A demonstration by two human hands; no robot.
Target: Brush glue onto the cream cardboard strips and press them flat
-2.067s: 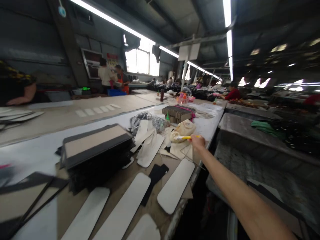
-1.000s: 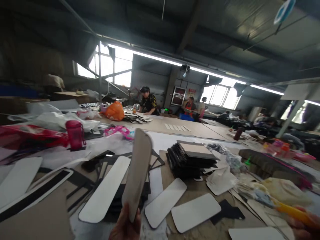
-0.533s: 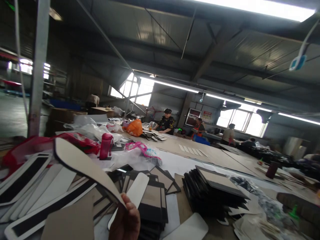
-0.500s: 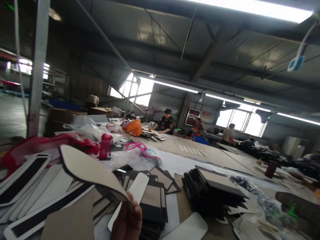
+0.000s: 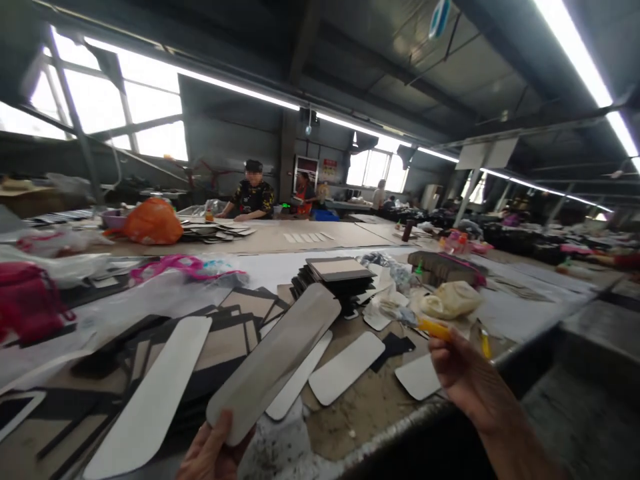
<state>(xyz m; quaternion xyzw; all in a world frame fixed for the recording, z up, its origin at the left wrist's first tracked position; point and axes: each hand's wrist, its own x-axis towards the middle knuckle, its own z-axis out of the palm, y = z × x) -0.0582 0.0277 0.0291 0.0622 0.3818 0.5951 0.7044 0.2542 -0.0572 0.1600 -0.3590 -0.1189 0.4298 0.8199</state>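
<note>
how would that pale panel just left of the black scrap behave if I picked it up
Probably light: the pale panel looks thin for its length. Likely fairly stiff, since a similar panel held at one end by the left hand looks nearly straight. Pushed, it should slide rather than roll, lying flat.

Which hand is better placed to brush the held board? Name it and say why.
Probably the right hand: it holds the yellow-handled brush. The left hand grips the board by its near end, leaving most of the face uncovered.
</note>
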